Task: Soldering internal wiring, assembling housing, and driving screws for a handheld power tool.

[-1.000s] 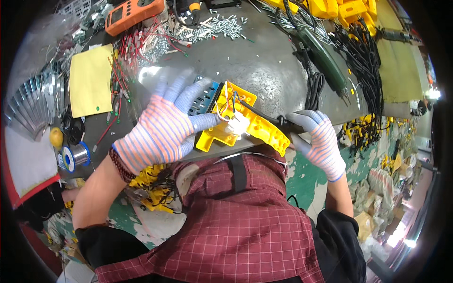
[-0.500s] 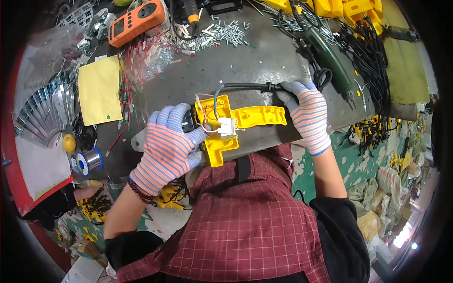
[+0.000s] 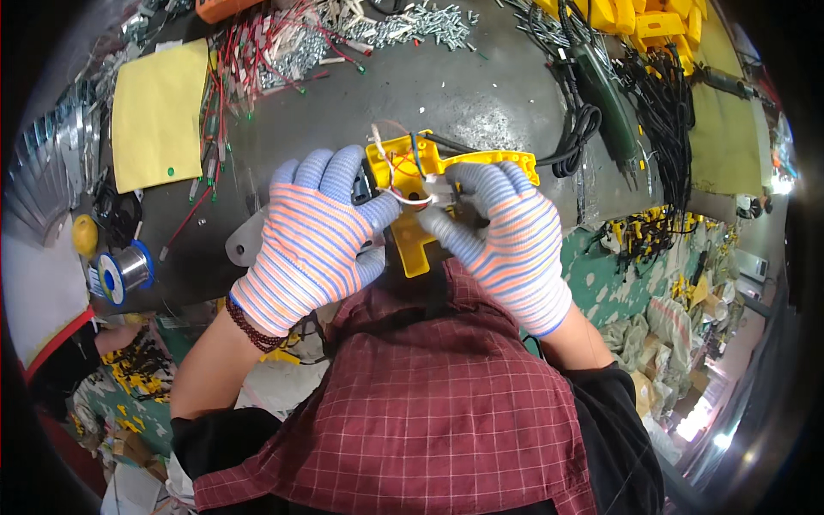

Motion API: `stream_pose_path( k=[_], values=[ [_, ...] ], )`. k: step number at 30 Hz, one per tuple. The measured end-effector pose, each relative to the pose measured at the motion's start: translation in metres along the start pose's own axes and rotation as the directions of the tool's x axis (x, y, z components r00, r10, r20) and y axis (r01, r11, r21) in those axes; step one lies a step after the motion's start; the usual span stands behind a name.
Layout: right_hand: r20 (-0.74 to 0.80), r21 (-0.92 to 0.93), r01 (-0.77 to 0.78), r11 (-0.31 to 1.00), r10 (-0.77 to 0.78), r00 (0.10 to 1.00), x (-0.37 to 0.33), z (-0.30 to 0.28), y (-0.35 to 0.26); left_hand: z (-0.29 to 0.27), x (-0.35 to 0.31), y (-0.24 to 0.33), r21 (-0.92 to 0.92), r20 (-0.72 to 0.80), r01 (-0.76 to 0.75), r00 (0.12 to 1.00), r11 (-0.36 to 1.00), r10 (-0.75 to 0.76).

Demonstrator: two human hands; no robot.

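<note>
My left hand [image 3: 313,236], in a striped knit glove, grips the left end of a yellow plastic tool housing half [image 3: 413,249], where a black part [image 3: 364,184] shows beside the fingers. The open side of the housing faces up, with thin red, white and blue wires inside. My right hand [image 3: 513,245], gloved alike, has its thumb and fingers closed on a small white switch [image 3: 439,190] at the base of the handle. The fingers partly hide the switch and blur slightly. A black cable [image 3: 446,144] runs out behind the handle.
Screws [image 3: 438,27] and red-wired parts lie at the back, beside a yellow paper sheet [image 3: 160,116]. A solder wire spool [image 3: 124,272] stands at left. On the right are a green power tool [image 3: 608,103], black cords [image 3: 669,137] and yellow housings [image 3: 661,26].
My right hand has let go of the black cable and moved left to the switch. The housing now sits higher in view and is tilted. The view has shifted, with the bench's back edge cut off.
</note>
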State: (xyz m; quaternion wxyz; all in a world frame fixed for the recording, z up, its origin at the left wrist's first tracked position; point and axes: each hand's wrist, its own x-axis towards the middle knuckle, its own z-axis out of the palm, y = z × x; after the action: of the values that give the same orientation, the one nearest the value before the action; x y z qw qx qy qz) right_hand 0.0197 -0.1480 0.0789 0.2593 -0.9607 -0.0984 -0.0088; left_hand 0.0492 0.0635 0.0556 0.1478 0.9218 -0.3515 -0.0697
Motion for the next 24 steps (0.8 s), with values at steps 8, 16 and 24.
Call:
stream_pose_path(
  k=[8, 16, 24],
  values=[
    [0.151, 0.254, -0.155, 0.955, 0.120, 0.981, 0.017, -0.011, -0.001, 0.005, -0.001, 0.000, -0.008, -0.009, 0.033, 0.999, 0.999, -0.033],
    [0.328, 0.279, -0.135, 0.951, 0.038, 0.944, 0.033, -0.016, -0.002, 0.008, -0.003, 0.003, -0.007, -0.028, 0.047, 0.999, 0.999, -0.047],
    [0.645, 0.398, -0.336, 0.854, 0.000, 0.764, 0.059, -0.024, 0.011, 0.012, -0.005, 0.003, 0.003, -0.079, 0.045, 0.996, 0.999, -0.044]
  ],
)
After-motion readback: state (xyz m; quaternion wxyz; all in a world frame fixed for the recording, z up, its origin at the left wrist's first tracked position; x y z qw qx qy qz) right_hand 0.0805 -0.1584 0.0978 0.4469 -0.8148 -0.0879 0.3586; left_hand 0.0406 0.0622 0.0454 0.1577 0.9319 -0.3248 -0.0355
